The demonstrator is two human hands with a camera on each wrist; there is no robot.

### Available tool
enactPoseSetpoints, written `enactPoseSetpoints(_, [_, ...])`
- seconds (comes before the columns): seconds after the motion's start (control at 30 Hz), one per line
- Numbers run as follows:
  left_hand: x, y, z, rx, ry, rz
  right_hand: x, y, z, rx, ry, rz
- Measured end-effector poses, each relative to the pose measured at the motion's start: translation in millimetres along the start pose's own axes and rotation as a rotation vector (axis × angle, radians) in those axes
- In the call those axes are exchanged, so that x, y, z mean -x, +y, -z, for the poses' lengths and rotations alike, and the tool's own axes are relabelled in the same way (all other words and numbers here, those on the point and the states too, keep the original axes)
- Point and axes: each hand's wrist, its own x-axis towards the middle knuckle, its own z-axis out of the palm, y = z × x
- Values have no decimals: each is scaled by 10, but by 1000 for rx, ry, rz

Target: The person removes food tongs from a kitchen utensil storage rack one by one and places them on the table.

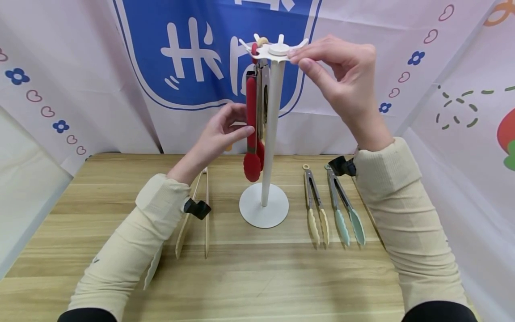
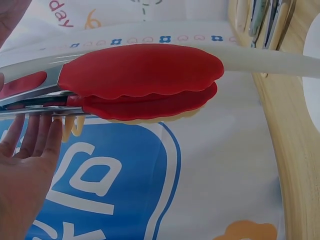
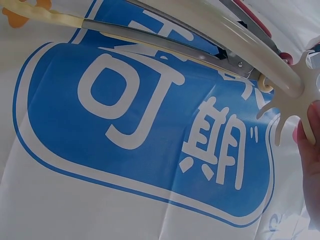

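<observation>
A white rack (image 1: 269, 134) with a round base and a hooked top stands on the table. Red-tipped tongs (image 1: 251, 120) hang from its left side, tips downward. Cream-tipped tongs (image 3: 150, 37) hang there too, mostly hidden behind them in the head view. My left hand (image 1: 225, 129) is at the red tongs, its thumb at the handle and its fingers (image 2: 42, 132) extended behind the metal arms. Up at the top, my right hand (image 1: 342, 71) pinches the hooked disc (image 3: 295, 95) by one prong with thumb and fingertips.
Cream-tipped tongs (image 1: 315, 205) and mint-tipped tongs (image 1: 346, 205) lie to the right of the base. Left of it are long wooden-looking tongs (image 1: 207, 223), partly under my left wrist. A pale scalloped tip (image 1: 153, 267) shows beneath the left sleeve. A printed cloth (image 1: 193, 129) hangs behind.
</observation>
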Motion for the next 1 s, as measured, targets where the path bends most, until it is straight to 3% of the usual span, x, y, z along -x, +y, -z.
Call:
enactPoseSetpoints(0.5, [13,8,-17,22,-1,23,-1,19,-4,20,-2,36])
enactPoseSetpoints(1.0, [18,-12,3,35,38,-55,-1,19,-12,20,2,47])
